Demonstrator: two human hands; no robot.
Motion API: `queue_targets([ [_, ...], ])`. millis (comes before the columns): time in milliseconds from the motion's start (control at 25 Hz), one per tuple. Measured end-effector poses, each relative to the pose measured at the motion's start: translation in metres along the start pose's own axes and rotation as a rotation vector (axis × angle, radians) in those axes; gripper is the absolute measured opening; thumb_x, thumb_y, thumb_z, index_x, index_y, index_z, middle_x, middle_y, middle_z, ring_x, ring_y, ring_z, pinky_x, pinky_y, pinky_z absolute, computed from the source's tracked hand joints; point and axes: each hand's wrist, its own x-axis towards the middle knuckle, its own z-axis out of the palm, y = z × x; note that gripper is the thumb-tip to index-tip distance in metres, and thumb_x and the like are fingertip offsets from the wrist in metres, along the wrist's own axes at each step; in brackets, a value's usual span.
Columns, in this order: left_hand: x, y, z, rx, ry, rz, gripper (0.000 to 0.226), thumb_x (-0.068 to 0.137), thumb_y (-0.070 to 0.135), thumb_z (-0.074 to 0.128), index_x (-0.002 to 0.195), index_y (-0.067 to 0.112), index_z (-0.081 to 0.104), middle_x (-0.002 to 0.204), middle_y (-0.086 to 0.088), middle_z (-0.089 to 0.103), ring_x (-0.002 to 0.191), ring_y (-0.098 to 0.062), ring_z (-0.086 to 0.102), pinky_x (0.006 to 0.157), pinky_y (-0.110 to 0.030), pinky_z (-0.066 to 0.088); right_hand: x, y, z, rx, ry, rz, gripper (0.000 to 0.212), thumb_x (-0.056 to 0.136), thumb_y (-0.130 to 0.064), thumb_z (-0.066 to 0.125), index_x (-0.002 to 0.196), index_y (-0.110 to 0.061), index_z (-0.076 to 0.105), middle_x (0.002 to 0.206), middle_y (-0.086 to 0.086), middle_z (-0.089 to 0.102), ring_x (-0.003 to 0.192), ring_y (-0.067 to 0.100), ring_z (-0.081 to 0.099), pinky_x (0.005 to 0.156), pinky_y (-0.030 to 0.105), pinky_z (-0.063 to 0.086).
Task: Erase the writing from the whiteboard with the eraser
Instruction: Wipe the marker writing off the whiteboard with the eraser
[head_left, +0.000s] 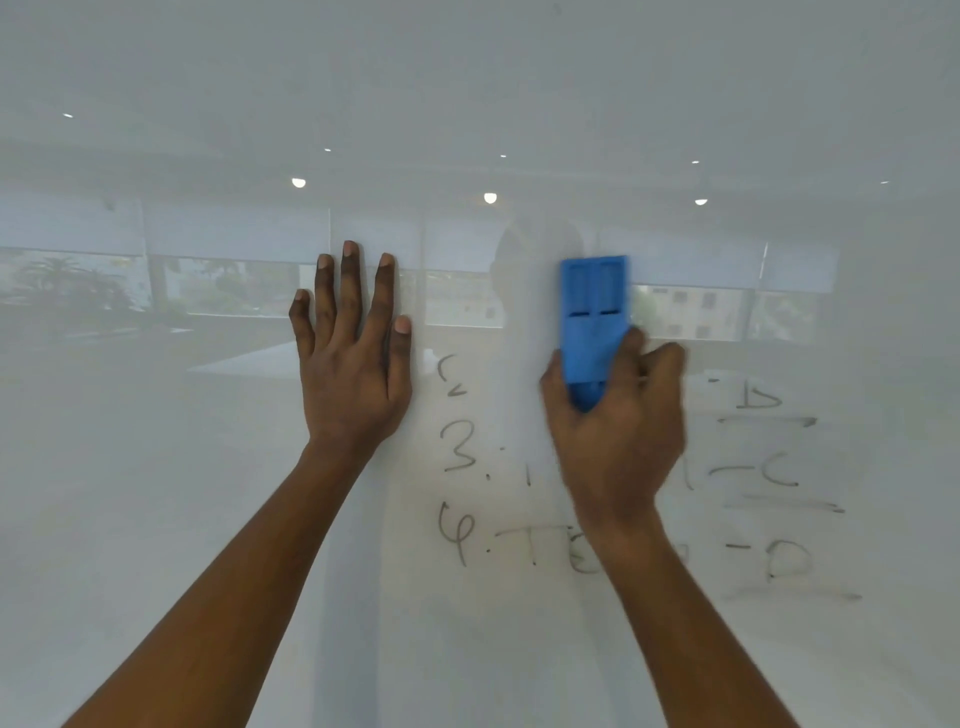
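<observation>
The whiteboard (156, 467) fills the whole view. My right hand (618, 431) grips the lower end of a blue eraser (595, 312), which stands upright against the board, a little blurred. Dark handwriting (457, 452) runs in numbered lines below and beside that hand: a partly wiped line at the top, then lines starting "3." and "4.", with letters and underlines further right (779, 478). My right wrist hides the middle of these lines. My left hand (353, 364) lies flat on the board left of the writing, fingers straight and spread.
The glossy board mirrors a room: ceiling lights (490, 197), window blinds (234, 234) and trees outside. A faint wiped streak rises above the eraser. The board's left half carries no writing.
</observation>
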Motion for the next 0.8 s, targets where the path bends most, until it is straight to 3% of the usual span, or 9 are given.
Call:
queue_targets([
  [120, 0.000, -0.002, 0.000, -0.003, 0.000, 0.007, 0.057, 0.112, 0.037, 0.026, 0.167, 0.020, 0.025, 0.176, -0.009, 0.015, 0.164, -0.030, 0.009, 0.131, -0.055, 0.011, -0.051, -0.016, 0.007, -0.004, -0.214, -0.422, 0.053, 0.090, -0.044, 0.067, 0.122, -0.002, 0.062, 0.091, 0.010, 0.053, 0.072, 0.023, 0.053, 0.057, 0.039, 0.050],
  [240, 0.000, -0.003, 0.000, 0.004, 0.009, 0.014, 0.057, 0.112, 0.036, 0.027, 0.167, 0.019, 0.026, 0.175, -0.010, 0.016, 0.163, -0.031, 0.011, 0.129, -0.056, 0.014, -0.053, -0.001, 0.003, -0.093, -0.223, -0.659, 0.046, 0.085, -0.039, 0.070, 0.115, -0.004, 0.066, 0.087, 0.006, 0.051, 0.070, 0.021, 0.049, 0.058, 0.036, 0.042],
  [320, -0.001, -0.002, 0.000, 0.004, 0.006, 0.011, 0.057, 0.113, 0.036, 0.026, 0.167, 0.020, 0.025, 0.176, -0.009, 0.015, 0.164, -0.030, 0.010, 0.130, -0.056, 0.013, -0.029, 0.006, -0.003, -0.111, -0.203, -0.628, 0.049, 0.084, -0.040, 0.072, 0.116, -0.004, 0.065, 0.088, 0.008, 0.052, 0.071, 0.023, 0.050, 0.059, 0.036, 0.043],
  [440, 0.000, -0.002, 0.001, 0.000, -0.001, 0.005, 0.057, 0.113, 0.037, 0.025, 0.167, 0.020, 0.024, 0.176, -0.008, 0.014, 0.164, -0.030, 0.009, 0.131, -0.054, 0.011, 0.013, 0.002, -0.005, -0.085, -0.117, -0.342, 0.052, 0.087, -0.043, 0.071, 0.119, -0.003, 0.061, 0.091, 0.011, 0.051, 0.073, 0.021, 0.050, 0.058, 0.033, 0.047],
  [520, 0.000, -0.002, 0.000, 0.000, -0.007, 0.006, 0.057, 0.112, 0.036, 0.025, 0.167, 0.020, 0.023, 0.176, -0.008, 0.014, 0.164, -0.029, 0.008, 0.131, -0.054, 0.010, 0.016, -0.003, -0.005, -0.062, -0.152, -0.362, 0.052, 0.087, -0.041, 0.072, 0.120, -0.004, 0.060, 0.094, 0.010, 0.051, 0.076, 0.021, 0.050, 0.061, 0.034, 0.047],
  [680, -0.001, -0.003, 0.000, 0.003, -0.007, 0.011, 0.057, 0.112, 0.035, 0.028, 0.167, 0.020, 0.023, 0.176, -0.009, 0.014, 0.164, -0.029, 0.008, 0.131, -0.054, 0.010, -0.010, 0.011, -0.010, -0.117, -0.390, -0.973, 0.044, 0.082, -0.033, 0.069, 0.117, -0.007, 0.061, 0.095, 0.007, 0.051, 0.078, 0.023, 0.049, 0.066, 0.038, 0.042],
  [800, -0.001, -0.002, 0.000, 0.003, -0.008, 0.008, 0.057, 0.112, 0.034, 0.029, 0.167, 0.020, 0.023, 0.176, -0.008, 0.013, 0.164, -0.029, 0.008, 0.131, -0.054, 0.010, 0.020, 0.008, -0.011, -0.150, -0.435, -1.104, 0.049, 0.080, -0.034, 0.067, 0.122, -0.009, 0.057, 0.103, 0.008, 0.052, 0.085, 0.026, 0.051, 0.071, 0.042, 0.046],
])
